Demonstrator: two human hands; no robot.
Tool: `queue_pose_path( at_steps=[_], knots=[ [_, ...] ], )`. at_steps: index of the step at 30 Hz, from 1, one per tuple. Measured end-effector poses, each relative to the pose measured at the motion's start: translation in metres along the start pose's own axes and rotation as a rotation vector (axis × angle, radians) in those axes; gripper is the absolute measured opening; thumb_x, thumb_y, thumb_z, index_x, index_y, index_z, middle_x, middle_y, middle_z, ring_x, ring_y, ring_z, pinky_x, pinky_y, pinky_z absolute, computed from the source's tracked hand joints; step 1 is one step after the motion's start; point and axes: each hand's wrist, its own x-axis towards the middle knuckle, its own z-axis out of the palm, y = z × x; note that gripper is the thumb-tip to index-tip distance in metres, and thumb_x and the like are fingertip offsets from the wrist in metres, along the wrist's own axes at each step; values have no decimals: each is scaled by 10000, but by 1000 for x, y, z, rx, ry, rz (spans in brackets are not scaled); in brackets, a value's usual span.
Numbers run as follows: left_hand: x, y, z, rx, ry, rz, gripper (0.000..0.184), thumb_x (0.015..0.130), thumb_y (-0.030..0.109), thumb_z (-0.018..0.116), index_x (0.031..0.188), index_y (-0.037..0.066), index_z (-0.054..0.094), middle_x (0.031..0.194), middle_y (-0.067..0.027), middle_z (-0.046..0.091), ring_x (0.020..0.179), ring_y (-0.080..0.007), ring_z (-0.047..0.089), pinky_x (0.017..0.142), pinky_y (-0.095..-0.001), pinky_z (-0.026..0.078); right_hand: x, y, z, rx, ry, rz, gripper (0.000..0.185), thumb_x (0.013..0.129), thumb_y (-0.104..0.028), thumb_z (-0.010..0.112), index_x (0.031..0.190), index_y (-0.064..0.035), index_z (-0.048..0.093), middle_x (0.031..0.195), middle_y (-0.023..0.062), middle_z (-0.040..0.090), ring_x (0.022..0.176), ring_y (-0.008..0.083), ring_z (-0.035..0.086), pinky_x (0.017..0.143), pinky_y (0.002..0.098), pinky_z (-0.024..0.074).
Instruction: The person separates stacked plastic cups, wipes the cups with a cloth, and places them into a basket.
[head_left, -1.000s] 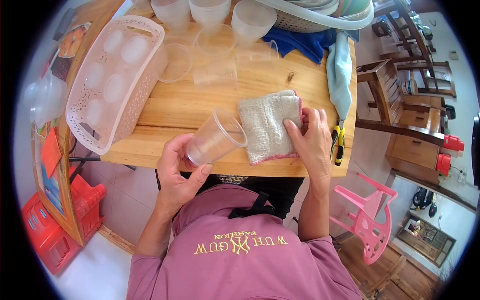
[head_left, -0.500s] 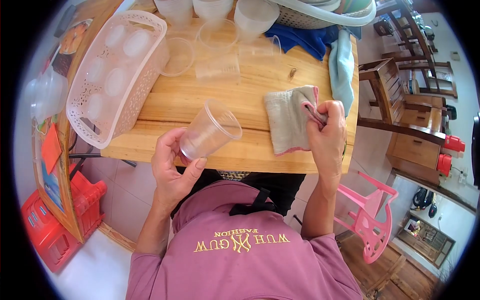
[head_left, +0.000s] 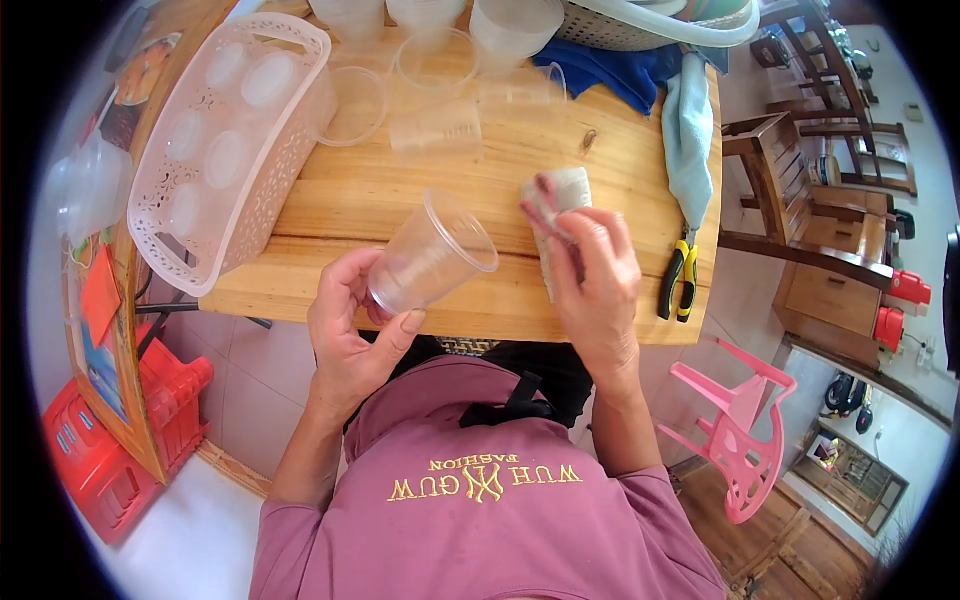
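A clear plastic cup (head_left: 430,255) is gripped near its base by my left hand (head_left: 355,325), its mouth tilted up and to the right. My right hand (head_left: 600,285) pinches a folded light-grey cloth (head_left: 562,190) with a pink edge, just right of the cup and apart from it. The fingers partly hide the cloth. Beyond my hands, several more clear cups (head_left: 436,130) lie or stand on the wooden table (head_left: 340,220). Stacks of nested cups (head_left: 515,30) stand behind them.
A pale pink perforated basket (head_left: 225,150) holding white-topped items is at the left. Yellow-and-black pliers (head_left: 680,278) lie at the right edge below a light-blue cloth (head_left: 688,140). A dark-blue cloth (head_left: 610,70) lies beside a large basket (head_left: 660,28). A pink plastic chair (head_left: 745,430) stands beyond the table.
My right hand has moved left toward the cup with the cloth, now more bunched and folded. The pliers it covered are in sight. My left hand and the cup have shifted slightly right.
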Motion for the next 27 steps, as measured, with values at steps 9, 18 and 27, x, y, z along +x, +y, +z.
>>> queue_pose_path(
  at_steps=[9,18,27],
  knots=[
    [-4,1,1,21,0,4,580,823,122,773,1286,-12,450,1075,-83,639,883,-101,591,685,-222,445,-4,-6,-4,-347,-161,-67,527,731,-96,772,1225,-72,589,1296,173,486,1141,378,486,907,415,417],
    [2,0,1,85,-32,-19,544,814,122,773,1258,-14,491,1050,-79,636,829,-107,572,697,-246,468,-13,28,-16,153,-3,92,492,738,132,588,1213,6,601,1174,201,607,1054,337,627,897,368,513],
    [6,2,2,-199,-117,-174,533,844,148,750,1280,-15,491,1081,-75,628,890,-119,595,747,-257,493,-12,0,-46,383,-199,-74,482,666,150,582,1123,17,660,1164,189,639,1021,311,644,832,345,532]
  ],
)
